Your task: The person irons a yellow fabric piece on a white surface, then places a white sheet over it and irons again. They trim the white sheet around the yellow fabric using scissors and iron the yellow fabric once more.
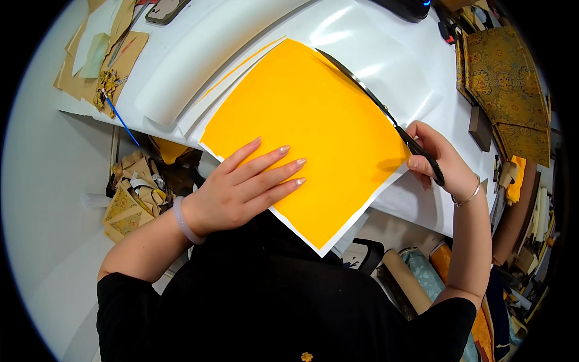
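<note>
A bright yellow-orange sheet (313,120) with white edges lies tilted on the table, its nearest corner jutting past the front edge toward me. My left hand (250,184) lies flat on its near left part, fingers stretched out. At the sheet's right side, my right hand (439,158) is closed around the black handles of a pair of scissors (369,90). Their long dark blades lie along the sheet's upper right edge, pointing away from me. A narrow white and orange strip (232,84) runs beside the sheet's left edge.
A large translucent roll (199,60) curves across the white table behind the sheet. Brown paper scraps (129,48) and a phone (167,10) lie far left. Patterned brocade boards (506,90) stand at right. Fabric rolls (407,280) are below the table, and a scrap pile (136,193) is at lower left.
</note>
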Tool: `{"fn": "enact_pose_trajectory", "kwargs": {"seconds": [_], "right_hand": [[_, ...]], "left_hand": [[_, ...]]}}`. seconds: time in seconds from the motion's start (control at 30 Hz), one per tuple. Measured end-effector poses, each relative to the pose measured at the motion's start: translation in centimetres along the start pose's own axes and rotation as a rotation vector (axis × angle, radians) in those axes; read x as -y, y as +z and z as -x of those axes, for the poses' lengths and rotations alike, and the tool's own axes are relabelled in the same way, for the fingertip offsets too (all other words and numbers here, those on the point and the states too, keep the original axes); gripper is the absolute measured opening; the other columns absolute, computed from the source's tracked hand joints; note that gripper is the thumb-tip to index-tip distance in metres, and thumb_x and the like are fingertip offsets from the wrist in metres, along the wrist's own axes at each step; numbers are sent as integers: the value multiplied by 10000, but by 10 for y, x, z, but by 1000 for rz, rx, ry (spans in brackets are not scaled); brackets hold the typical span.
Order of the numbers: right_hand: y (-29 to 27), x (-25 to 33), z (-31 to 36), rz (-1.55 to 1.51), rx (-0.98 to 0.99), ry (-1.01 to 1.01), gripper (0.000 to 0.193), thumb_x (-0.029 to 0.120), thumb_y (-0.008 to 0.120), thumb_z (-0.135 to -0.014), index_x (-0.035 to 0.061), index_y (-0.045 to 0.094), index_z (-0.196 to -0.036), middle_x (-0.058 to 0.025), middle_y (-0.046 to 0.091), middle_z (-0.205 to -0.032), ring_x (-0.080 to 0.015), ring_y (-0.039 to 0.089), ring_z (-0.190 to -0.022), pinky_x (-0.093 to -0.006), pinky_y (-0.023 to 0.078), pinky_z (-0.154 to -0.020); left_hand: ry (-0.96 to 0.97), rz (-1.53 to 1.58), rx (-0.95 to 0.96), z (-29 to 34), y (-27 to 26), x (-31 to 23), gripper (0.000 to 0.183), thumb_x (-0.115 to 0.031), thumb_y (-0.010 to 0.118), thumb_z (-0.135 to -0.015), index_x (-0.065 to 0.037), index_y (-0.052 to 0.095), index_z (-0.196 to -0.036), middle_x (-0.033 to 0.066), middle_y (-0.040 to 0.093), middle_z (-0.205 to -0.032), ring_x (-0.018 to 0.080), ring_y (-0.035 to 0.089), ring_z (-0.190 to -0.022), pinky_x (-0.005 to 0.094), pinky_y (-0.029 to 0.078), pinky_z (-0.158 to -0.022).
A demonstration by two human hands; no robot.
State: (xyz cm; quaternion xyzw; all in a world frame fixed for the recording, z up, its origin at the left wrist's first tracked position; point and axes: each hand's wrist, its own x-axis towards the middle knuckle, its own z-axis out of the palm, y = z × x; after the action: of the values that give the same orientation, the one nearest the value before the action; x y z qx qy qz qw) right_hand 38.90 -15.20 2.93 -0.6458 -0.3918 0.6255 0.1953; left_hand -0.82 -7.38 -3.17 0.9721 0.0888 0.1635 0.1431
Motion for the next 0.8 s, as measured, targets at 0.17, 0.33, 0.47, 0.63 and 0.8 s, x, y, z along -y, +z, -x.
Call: {"fn": "enact_pose_trajectory", "kwargs": {"seconds": [0.17,0.33,0.47,0.63,0.8], "right_hand": [[1,10,-13,-6,19,4,553,448,919,-869,88,541,-1053,43,532,-675,-59,482,-496,-216,409,-451],[-5,12,-12,26,34,38,528,426,914,-878,90,545,-1049,48,519,-675,-60,485,-492,-215,406,-449],[-3,16,-13,58,8,21,541,451,910,-868,89,553,-1051,44,518,-663,-58,483,-482,-210,403,-437],[-2,22,-26,100,-4,-23,591,515,912,-842,91,556,-1048,36,527,-651,-56,480,-472,-201,406,-432],[-7,26,-28,120,15,3,573,512,906,-851,93,562,-1039,32,535,-647,-57,486,-460,-198,402,-430]], "left_hand": [[0,-1,-12,0,1,0,324,-104,615,-1023,-103,726,-1328,96,693,-1470,296,622,-1399,508,407,-1236],[-8,5,-22,0,4,-2,331,-105,625,-1020,-106,720,-1337,97,692,-1471,295,626,-1395,510,411,-1234],[-11,17,-21,0,4,-2,330,-106,622,-1022,-107,717,-1338,98,692,-1471,298,631,-1388,513,411,-1234],[-9,18,-18,1,4,-1,328,-106,610,-1028,-107,714,-1339,100,694,-1467,303,635,-1382,517,411,-1232],[-14,24,-22,0,4,-2,323,-105,613,-1025,-109,711,-1333,101,698,-1460,307,641,-1377,520,412,-1231]]}}
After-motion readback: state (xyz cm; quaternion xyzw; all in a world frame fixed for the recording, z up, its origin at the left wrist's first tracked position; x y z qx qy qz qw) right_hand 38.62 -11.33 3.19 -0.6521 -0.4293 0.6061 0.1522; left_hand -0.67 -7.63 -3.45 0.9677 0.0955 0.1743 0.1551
